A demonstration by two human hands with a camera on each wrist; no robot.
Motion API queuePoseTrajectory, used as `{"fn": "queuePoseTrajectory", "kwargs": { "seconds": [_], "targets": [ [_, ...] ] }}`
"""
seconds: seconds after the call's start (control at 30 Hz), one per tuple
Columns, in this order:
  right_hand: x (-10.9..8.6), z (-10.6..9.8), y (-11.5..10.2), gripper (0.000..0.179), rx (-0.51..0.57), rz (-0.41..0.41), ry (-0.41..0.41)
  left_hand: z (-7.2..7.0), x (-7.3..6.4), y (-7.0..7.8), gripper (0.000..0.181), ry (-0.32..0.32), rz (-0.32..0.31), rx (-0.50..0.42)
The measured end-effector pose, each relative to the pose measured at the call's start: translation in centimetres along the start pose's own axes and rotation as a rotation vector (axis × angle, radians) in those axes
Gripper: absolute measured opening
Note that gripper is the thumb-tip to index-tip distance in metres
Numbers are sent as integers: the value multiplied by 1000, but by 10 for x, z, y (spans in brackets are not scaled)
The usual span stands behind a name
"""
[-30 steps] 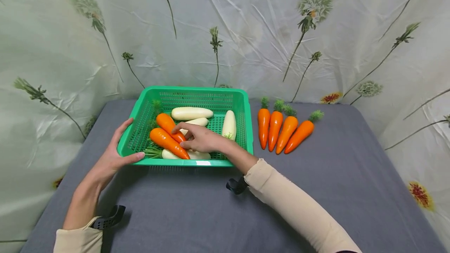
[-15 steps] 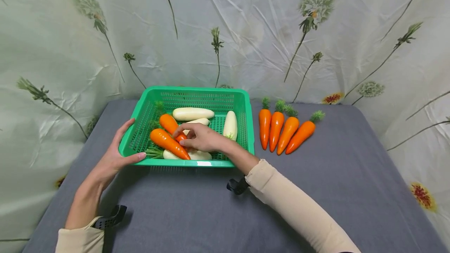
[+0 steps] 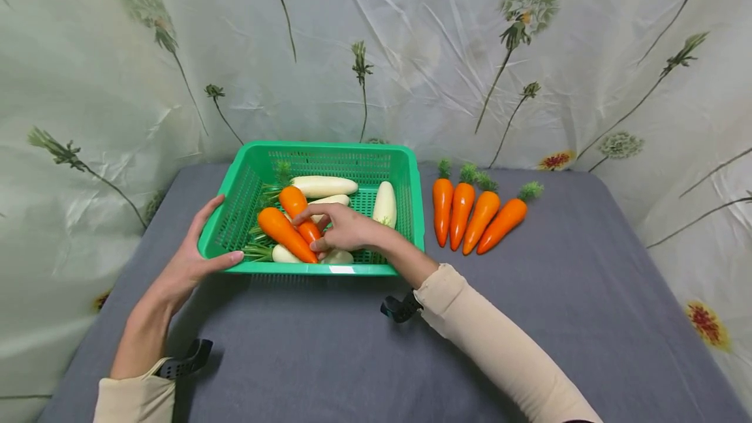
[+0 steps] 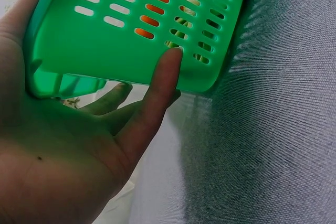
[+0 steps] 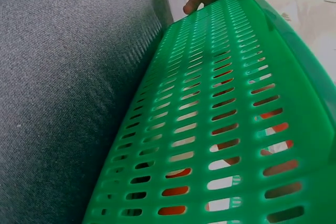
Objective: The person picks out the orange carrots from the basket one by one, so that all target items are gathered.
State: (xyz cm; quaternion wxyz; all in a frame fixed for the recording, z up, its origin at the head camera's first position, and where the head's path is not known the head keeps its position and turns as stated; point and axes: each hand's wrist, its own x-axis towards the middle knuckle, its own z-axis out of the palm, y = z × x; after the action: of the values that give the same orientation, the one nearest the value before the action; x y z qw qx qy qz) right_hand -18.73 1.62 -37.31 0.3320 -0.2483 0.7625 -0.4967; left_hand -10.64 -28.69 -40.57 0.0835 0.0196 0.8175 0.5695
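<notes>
Head view, your right hand (image 3: 350, 227) pinching an orange carrot (image 3: 294, 203) inside the green basket (image 3: 329, 146), another carrot (image 3: 281, 229) just left of its fingertips; your left hand (image 3: 190, 258), fingers wide apart, touching the basket's corner

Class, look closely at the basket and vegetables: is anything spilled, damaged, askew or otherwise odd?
Nothing looks spilled or visibly damaged. One mild oddity: among the four carrots beside the green basket, the rightmost carrot slants more than its neighbours, its leafy top standing apart from theirs.
</notes>
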Motion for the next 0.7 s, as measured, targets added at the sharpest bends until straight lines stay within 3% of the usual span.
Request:
{"fn": "queuePoseTrajectory", "kwargs": {
  "seconds": [0.23,0.37,0.5,0.7],
  "targets": [
    [-6,-2,1,63,16,28,-17,0,0,0,105,-5,-7,-3],
    [-11,-2,4,65,38,-3,-31,0,-4,-4,105,-3,-10,8],
    [-17,-9,5,66,43,-52,5,0,-1,-3,104,-7,-6,12],
    [-26,-25,8,66,-113,-149,123,-1,0,0,104,-1,-4,12]
  ]
}}
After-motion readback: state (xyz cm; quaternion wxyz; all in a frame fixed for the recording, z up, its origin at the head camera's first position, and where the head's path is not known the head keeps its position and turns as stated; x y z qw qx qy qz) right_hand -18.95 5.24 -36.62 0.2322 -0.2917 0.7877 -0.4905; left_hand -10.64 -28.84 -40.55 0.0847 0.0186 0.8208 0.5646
